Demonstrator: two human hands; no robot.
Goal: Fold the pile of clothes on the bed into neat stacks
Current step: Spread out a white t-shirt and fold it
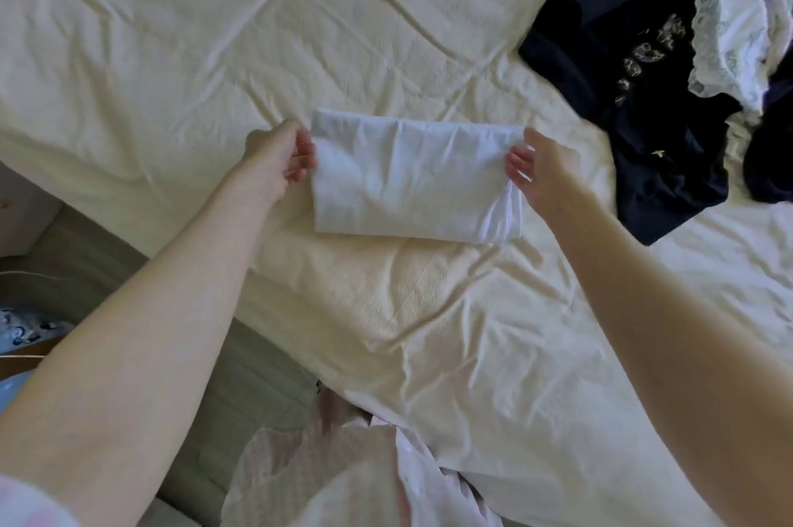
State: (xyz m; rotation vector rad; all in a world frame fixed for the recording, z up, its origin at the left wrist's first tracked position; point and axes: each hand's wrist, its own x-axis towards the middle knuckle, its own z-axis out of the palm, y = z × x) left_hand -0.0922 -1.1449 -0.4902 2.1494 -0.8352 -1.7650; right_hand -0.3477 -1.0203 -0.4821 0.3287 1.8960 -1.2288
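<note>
A white garment [412,179], folded into a flat rectangle, lies on the cream bed sheet [171,33] near the bed's front edge. My left hand [279,157] holds its left short edge, fingers curled under the fabric. At the right short edge my right hand [538,166] grips the cloth with curled fingers. A dark navy garment [622,97] with a pale print lies spread out to the right. A white lacy garment [742,20] is heaped over its far right side.
The bed's edge runs diagonally from left to bottom centre. Beyond it is grey flooring [240,376], with a box and patterned items [25,329] at the far left. The person's pale patterned clothing [343,479] shows at the bottom.
</note>
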